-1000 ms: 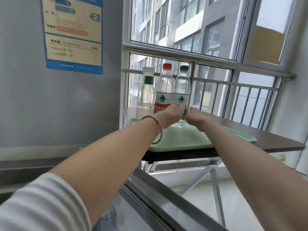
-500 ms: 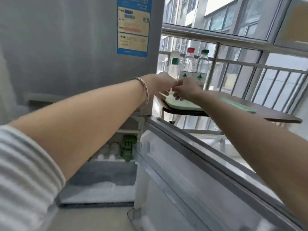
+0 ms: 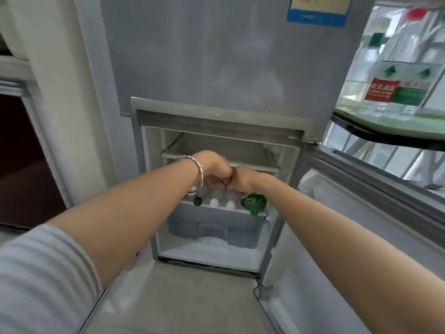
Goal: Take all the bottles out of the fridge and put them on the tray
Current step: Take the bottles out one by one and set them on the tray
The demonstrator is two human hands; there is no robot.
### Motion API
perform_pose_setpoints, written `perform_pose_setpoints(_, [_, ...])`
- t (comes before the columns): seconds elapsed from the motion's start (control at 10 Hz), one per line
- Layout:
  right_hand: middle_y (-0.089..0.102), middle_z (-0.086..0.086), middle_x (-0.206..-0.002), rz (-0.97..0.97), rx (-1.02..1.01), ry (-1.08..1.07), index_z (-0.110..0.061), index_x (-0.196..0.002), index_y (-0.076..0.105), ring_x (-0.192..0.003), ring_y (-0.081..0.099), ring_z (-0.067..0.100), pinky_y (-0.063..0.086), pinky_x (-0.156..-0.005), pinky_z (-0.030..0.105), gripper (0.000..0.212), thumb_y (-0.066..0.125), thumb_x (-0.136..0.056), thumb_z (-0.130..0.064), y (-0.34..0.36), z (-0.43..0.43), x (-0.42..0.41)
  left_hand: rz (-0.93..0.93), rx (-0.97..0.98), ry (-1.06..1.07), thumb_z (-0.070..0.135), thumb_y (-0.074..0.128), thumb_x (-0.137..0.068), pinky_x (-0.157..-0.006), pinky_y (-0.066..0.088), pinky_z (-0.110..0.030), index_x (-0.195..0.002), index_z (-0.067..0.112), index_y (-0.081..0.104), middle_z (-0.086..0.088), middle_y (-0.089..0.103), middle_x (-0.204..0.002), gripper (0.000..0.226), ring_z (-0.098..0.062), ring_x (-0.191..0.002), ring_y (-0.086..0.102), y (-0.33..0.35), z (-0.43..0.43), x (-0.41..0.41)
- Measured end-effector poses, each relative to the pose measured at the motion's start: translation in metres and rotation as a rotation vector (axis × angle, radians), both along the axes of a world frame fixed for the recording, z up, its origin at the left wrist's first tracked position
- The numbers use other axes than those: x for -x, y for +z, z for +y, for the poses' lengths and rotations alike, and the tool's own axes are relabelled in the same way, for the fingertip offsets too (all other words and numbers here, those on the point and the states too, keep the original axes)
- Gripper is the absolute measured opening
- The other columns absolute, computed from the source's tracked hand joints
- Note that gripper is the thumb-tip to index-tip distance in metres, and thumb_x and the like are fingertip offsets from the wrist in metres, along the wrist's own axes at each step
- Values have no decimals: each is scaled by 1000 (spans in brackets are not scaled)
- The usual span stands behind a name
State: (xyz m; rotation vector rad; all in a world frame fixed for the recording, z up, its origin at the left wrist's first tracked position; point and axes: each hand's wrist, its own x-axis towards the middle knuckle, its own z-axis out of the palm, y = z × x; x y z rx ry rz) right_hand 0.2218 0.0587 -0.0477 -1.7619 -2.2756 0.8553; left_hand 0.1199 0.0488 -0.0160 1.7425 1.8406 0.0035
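a second before, both hands were at the tray [image 3: 385,122] on the bench [image 3: 397,138], among three upright bottles; half a second before, they were drawing away from it. at this moment the view had swung down to the open fridge [image 3: 216,56], and the left hand [image 3: 214,168] and right hand [image 3: 243,179] were side by side, touching, reaching into the lower compartment. that read as one load delivered and the next pickup beginning.

the bottles on the tray [image 3: 395,92] stood at the upper right, blurred. the remaining bottles [image 3: 221,201] lay on the middle shelf [image 3: 224,209], caps facing out: a green one at left, white ones in the middle, and a green-labelled bottle [image 3: 254,203] at right. both hands' fingers were curled down over them, but whether they gripped anything could not be told.

the open door [image 3: 361,213] hung on the right, between fridge and bench, and would probably have to be cleared on the way back. the empty upper shelf [image 3: 216,150] sat just above the hands, leaving little room to lift.
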Motion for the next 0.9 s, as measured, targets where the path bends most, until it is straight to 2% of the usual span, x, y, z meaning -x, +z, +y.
perform_pose_setpoints(0.1, [65,11,-105,-151,-20,83,-12,-112,62,-91,64,28,56,-84,42,26,51,-89,-20,-41,33,21,107,-12,30,15,41,-100,-75,52,-30,-112,0,62,-16,62,-120,28,-26,-102,60,-34,21,33])
perform_pose_setpoints(0.2, [58,11,-103,-210,-22,122,-5,-118,59,-101,59,28,49,-86,38,31,47,-90,-13,-77,63,31,163,-66,99,11,39,-101,-95,45,-32,-134,-2,51,-16,52,-140,37,-29,-123,54,-68,49,55])
perform_pose_setpoints(0.3, [59,12,-110,-202,23,119,-9,-117,60,-112,58,31,44,-80,28,30,48,-90,-14,-105,87,28,101,-84,234,23,44,-98,-103,44,-33,-134,-1,51,-15,53,-139,44,-30,-127,52,-114,90,68])
perform_pose_setpoints(0.4, [56,12,-129,-114,57,51,-13,-130,53,-118,55,30,39,-81,22,40,47,-91,-9,-118,91,20,65,-163,325,42,45,-93,-98,50,-38,-129,2,57,-15,61,-128,55,-30,-115,61,-148,115,71])
perform_pose_setpoints(0.5, [52,12,-134,-74,87,-5,-12,-138,45,-120,53,29,36,-81,19,45,47,-93,-8,-124,90,10,20,-165,342,30,45,-97,-100,48,-42,-128,-1,56,-17,61,-127,45,-33,-118,59,-168,130,72])
perform_pose_setpoints(0.6, [47,12,-142,-84,97,-42,-9,-142,39,-126,49,29,39,-92,22,49,46,-94,-12,-123,87,2,-7,-121,383,21,46,-98,-105,43,-43,-132,0,54,-18,56,-134,40,-34,-125,53,-171,132,76])
perform_pose_setpoints(0.7, [44,13,-145,-89,89,-63,-8,-143,36,-129,46,29,40,-101,28,51,46,-94,-12,-117,80,-2,163,-142,270,21,47,-96,-95,48,-32,-132,5,52,-11,62,-126,39,-27,-118,58,-173,128,84])
perform_pose_setpoints(0.8, [47,15,-140,-62,78,-44,-6,-142,38,-121,50,28,42,-96,29,49,45,-94,-11,-105,68,-1,90,-240,356,22,49,-93,-89,47,-30,-125,9,54,-8,63,-123,35,-25,-115,60,-153,108,90])
perform_pose_setpoints(0.9, [57,9,-104,-3,53,-17,-13,-111,57,-87,53,20,42,-76,28,22,46,-91,-12,-91,55,1,140,-282,378,15,52,-87,-77,47,-26,-115,11,65,-9,65,-106,31,-25,-101,64,-115,74,87])
